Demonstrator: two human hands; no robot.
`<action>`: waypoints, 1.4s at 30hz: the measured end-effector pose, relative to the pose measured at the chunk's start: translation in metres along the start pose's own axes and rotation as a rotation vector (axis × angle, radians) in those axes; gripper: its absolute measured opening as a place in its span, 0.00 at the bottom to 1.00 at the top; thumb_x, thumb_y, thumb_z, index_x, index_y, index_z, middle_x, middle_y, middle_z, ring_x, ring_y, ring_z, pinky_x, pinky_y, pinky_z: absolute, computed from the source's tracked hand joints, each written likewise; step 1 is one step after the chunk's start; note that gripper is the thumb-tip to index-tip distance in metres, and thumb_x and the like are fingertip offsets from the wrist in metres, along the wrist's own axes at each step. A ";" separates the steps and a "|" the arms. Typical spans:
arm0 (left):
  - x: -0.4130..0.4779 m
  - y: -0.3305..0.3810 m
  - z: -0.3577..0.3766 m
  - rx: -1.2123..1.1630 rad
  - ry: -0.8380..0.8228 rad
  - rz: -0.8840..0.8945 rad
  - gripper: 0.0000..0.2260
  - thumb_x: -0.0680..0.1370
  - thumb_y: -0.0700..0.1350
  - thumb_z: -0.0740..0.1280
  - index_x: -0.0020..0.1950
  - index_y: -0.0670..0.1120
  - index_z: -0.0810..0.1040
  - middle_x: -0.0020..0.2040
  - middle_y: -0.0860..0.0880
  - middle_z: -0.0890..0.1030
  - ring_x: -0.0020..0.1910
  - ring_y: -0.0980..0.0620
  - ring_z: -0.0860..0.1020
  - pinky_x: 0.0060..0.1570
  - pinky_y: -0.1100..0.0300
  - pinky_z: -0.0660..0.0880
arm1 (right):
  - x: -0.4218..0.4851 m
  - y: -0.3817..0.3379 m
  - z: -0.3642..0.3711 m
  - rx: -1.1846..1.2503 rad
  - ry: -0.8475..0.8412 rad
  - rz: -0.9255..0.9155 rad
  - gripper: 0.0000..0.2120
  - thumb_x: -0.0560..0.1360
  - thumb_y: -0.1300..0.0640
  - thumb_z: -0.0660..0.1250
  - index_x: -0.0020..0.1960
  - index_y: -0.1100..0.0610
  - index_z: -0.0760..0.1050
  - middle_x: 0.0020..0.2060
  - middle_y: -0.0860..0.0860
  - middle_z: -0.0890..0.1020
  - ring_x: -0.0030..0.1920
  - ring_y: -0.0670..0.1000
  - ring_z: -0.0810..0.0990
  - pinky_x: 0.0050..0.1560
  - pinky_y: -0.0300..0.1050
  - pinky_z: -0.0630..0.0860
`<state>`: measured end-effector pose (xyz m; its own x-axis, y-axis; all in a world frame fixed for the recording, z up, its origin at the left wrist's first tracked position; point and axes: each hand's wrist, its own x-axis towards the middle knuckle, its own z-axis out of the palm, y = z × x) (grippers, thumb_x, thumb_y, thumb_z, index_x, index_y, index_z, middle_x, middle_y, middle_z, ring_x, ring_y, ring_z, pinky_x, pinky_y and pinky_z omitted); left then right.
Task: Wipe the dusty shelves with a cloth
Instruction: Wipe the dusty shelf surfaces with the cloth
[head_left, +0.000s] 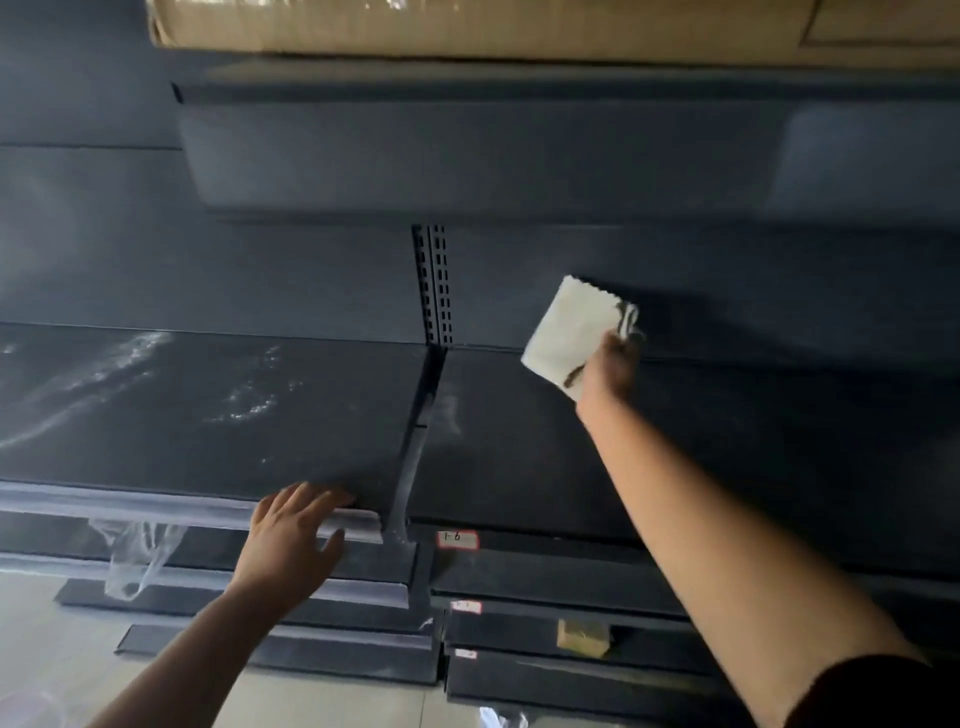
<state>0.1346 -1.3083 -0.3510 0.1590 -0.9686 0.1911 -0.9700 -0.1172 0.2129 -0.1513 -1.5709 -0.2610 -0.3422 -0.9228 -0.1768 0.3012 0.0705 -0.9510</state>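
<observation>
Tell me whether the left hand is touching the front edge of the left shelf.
Touching. The head view shows the left hand with its fingers laid over the front edge of the left shelf, with no gap visible between them.

Cardboard box (478, 23) sits at top, far. Clear plastic bag (136, 558) hangs low at near left. Small tan block (583, 637) lies low right. White label (457, 539) reads "1-6".

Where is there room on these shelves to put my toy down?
The left shelf is bare but dusty, from the slotted post to the left hand at its front edge. The right shelf is bare except where the right hand holds the cloth at the back.
</observation>
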 end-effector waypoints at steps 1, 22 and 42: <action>0.000 0.001 0.001 0.007 0.016 0.001 0.21 0.69 0.56 0.59 0.57 0.52 0.79 0.54 0.50 0.80 0.55 0.42 0.77 0.54 0.45 0.72 | 0.014 -0.010 -0.025 -0.165 0.114 -0.172 0.17 0.80 0.60 0.54 0.67 0.59 0.68 0.64 0.60 0.76 0.58 0.57 0.78 0.57 0.46 0.73; 0.003 -0.001 0.001 0.019 0.053 0.061 0.20 0.65 0.48 0.67 0.56 0.56 0.78 0.53 0.55 0.78 0.52 0.48 0.76 0.51 0.50 0.72 | -0.091 0.088 0.151 -0.747 -0.605 0.026 0.19 0.79 0.53 0.55 0.68 0.54 0.70 0.63 0.61 0.76 0.57 0.58 0.77 0.54 0.45 0.72; -0.014 -0.049 -0.005 0.158 -0.134 0.405 0.43 0.61 0.44 0.70 0.76 0.47 0.60 0.73 0.50 0.68 0.75 0.50 0.57 0.69 0.50 0.51 | -0.130 0.113 0.040 -1.536 -0.217 -0.417 0.18 0.77 0.62 0.54 0.65 0.56 0.71 0.62 0.58 0.76 0.62 0.61 0.74 0.63 0.54 0.70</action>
<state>0.1806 -1.2877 -0.3592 -0.2545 -0.9618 0.1012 -0.9668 0.2554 -0.0043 -0.0370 -1.4586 -0.3350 -0.0004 -0.9983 0.0577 -0.9578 -0.0162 -0.2871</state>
